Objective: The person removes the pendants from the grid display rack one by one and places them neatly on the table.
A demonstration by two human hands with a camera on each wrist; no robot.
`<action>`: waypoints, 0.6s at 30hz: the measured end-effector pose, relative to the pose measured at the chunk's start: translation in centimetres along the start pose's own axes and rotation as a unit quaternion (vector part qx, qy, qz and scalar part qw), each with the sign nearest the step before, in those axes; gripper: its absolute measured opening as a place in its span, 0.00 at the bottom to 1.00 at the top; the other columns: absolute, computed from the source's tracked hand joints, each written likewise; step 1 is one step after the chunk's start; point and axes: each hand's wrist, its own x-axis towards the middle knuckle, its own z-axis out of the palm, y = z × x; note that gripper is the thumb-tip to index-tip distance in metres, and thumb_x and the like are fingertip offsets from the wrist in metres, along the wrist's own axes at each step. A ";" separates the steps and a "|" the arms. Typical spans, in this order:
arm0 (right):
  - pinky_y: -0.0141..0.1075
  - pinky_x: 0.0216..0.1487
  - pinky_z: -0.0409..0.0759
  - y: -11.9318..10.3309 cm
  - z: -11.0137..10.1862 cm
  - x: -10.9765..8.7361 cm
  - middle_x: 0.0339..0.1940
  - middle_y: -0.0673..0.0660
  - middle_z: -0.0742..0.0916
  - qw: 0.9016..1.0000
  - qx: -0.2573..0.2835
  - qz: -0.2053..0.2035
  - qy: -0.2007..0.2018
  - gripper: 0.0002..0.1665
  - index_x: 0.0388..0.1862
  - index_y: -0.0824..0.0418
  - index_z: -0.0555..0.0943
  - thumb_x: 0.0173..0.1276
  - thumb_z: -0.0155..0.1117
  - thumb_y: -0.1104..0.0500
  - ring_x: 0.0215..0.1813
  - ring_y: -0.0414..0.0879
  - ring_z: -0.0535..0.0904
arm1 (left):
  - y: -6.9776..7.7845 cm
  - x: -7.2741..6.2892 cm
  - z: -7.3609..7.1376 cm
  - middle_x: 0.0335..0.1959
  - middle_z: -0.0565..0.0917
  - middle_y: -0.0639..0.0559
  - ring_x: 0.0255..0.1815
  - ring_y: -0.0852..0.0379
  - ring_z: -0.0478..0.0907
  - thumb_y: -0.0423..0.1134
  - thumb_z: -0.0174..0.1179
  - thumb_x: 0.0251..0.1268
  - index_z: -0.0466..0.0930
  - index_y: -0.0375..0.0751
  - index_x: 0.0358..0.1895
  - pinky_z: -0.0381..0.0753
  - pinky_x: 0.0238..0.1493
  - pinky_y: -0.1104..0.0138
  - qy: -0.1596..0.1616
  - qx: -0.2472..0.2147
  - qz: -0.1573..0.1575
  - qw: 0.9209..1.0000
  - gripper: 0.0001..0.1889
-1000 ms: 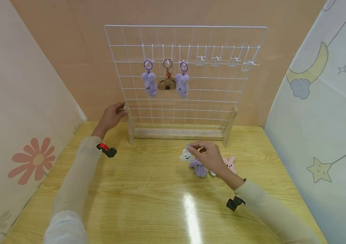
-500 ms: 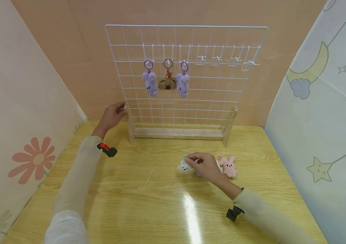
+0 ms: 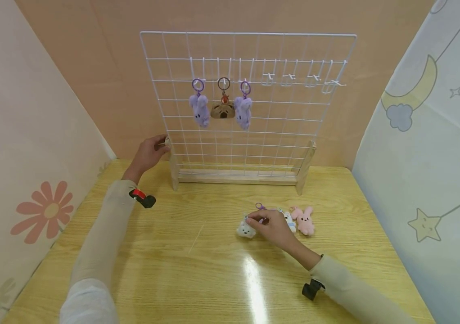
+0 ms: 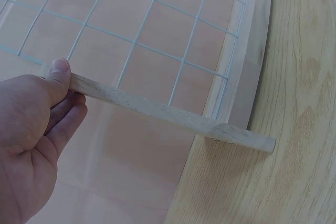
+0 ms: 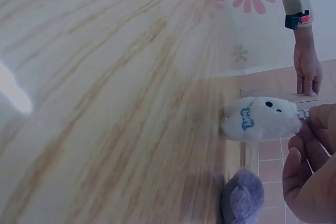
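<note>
At the back left, my left hand (image 3: 148, 154) holds the top of the wooden side post (image 4: 157, 109) of a white wire grid rack (image 3: 278, 112), thumb on one side and fingers on the other. My right hand (image 3: 277, 230) pinches the small clasp of a white plush keychain (image 5: 265, 119), which wears a blue tag and is low at the tabletop. Beside it lies a purple plush (image 5: 242, 198); in the head view the hand covers most of it, leaving its purple ring visible. A white-and-blue plush (image 3: 289, 221) and a pink bunny plush (image 3: 305, 221) lie to the right.
Two purple plush keychains (image 3: 200, 110) and a brown bear-face keychain (image 3: 223, 111) hang from hooks on the rack's left half. Several white hooks (image 3: 289, 77) on the right half carry nothing. Patterned side walls (image 3: 428, 148) flank the wooden table (image 3: 165, 270).
My right hand has come down and nearer the front with the white plush keychain, lowering it to the table beside the other plushes. My left hand stays on the post.
</note>
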 end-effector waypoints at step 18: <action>0.34 0.29 0.82 1.5 0.0 2.3 0.36 0.46 0.90 1.000 -0.028 -0.003 -0.012 0.10 0.45 0.53 0.91 0.75 0.68 0.51 0.30 0.42 0.83 | -0.1 -0.1 0.0 0.70 0.72 0.31 0.67 0.36 0.75 0.38 0.55 0.80 0.61 0.30 0.77 0.77 0.65 0.46 0.003 0.000 -0.003 1.000 0.30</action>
